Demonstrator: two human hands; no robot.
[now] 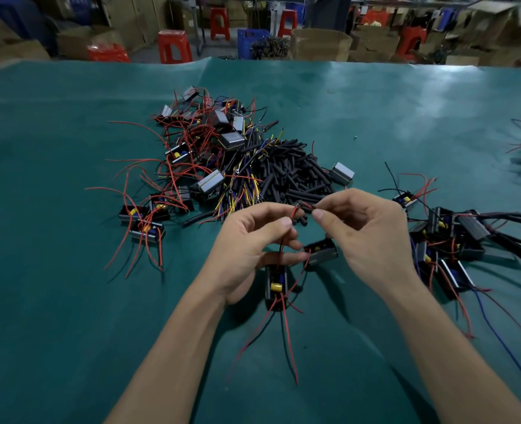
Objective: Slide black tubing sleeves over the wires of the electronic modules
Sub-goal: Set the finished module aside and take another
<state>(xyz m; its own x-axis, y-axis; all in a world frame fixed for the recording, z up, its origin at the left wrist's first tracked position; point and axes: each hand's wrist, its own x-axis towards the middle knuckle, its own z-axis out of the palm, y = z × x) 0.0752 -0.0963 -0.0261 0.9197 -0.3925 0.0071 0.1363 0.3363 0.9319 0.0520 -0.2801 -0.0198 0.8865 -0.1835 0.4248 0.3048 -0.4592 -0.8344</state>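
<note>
My left hand [247,249] pinches the red and black wires of a small black module [276,286] that hangs below its fingers, a yellow part showing on it. My right hand [366,237] pinches a short black tubing sleeve [306,208] at the wire tips, just in front of the left thumb. A second module [322,252] sits between my hands on the mat. Behind them lies a heap of black sleeves [293,172].
A tangle of modules with red wires [192,154] spreads at the left and centre of the green mat [69,301]. Modules with black sleeved leads [455,237] lie at the right. Beyond the table's far edge stand red stools and cardboard boxes.
</note>
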